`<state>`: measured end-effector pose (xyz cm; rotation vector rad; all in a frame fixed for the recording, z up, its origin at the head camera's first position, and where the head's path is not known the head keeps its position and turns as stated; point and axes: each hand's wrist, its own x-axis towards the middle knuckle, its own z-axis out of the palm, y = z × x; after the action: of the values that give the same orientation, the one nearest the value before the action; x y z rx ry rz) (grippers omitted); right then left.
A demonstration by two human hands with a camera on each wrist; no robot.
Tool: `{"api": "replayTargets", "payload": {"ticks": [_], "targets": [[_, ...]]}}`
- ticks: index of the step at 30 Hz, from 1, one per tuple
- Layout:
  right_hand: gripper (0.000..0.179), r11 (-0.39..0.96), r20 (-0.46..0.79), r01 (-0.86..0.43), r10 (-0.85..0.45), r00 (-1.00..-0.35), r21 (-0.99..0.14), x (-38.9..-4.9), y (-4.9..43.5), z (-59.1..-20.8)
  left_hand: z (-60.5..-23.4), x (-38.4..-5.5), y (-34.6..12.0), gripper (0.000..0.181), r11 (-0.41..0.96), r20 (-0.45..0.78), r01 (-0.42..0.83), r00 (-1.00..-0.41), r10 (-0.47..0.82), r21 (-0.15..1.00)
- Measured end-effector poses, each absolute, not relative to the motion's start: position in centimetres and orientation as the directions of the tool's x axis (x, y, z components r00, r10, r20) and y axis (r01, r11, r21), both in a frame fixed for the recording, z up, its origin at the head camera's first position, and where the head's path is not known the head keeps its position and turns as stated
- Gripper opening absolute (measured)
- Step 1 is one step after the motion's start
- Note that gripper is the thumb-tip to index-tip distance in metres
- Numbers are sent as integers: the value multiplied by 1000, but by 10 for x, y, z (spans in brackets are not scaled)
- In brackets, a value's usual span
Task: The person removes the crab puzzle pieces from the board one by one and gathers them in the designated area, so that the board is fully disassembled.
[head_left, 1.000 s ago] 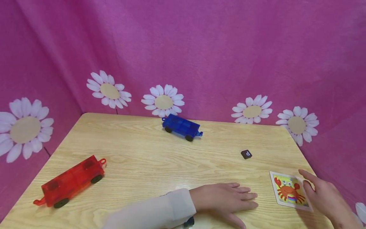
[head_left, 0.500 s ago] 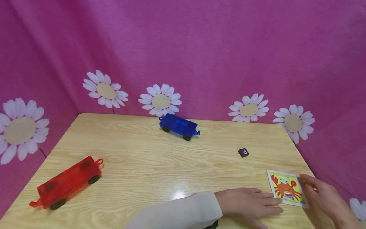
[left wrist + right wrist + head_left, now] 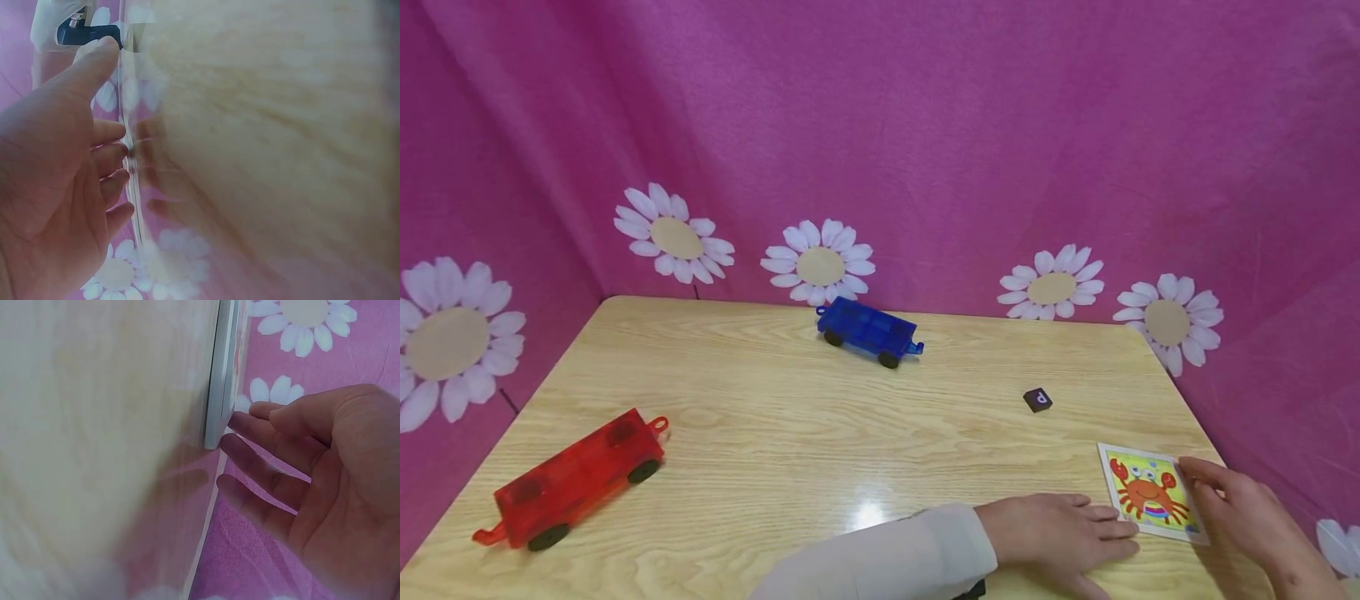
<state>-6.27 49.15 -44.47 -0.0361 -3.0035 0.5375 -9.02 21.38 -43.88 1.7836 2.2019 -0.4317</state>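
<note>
On my feed, work centres on the crab tile (image 3: 1152, 495), which lies flat on the bench (image 3: 760, 400) toward its near right corner, just inside the right edge. Right hand (image 3: 1247, 510) sits at the tile's right side, fingers loose and slightly bent; the right wrist view has fingertips close against the tile's edge, contact not certain, and I see no pinch. Left hand (image 3: 1067, 532) is spread flat, palm down, fingertips at the tile's near left corner; whether they press on it I cannot tell. Done so far, by my reading: both hands are at the tile. Not done: neither has a grip on it, and it is not off the bench. Whether this is a setting-down or a taking-up, I can't judge. Other pieces lie apart, no hand on them: black block (image 3: 1037, 400) in from the right edge, beyond the tile; blue cart (image 3: 867, 327) near the middle of the far edge; red cart (image 3: 576, 479) slanting along the left edge. The carts are not coupled.
</note>
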Motion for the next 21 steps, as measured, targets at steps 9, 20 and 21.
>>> {"api": "replayTargets", "payload": {"ticks": [9,20,21], "targets": [[29,942,98,-10,25,-995,-334,-63,489,-444,-440,-91,210,74,223,-382,974,-224,897,-46],[24,931,155,-94,-41,-987,-352,-68,464,-443,-439,-97,173,77,234,-353,972,-222,909,-8],[24,926,169,-111,-53,-984,-360,-68,460,-443,-437,-97,167,77,238,-350,971,-223,910,0]]}}
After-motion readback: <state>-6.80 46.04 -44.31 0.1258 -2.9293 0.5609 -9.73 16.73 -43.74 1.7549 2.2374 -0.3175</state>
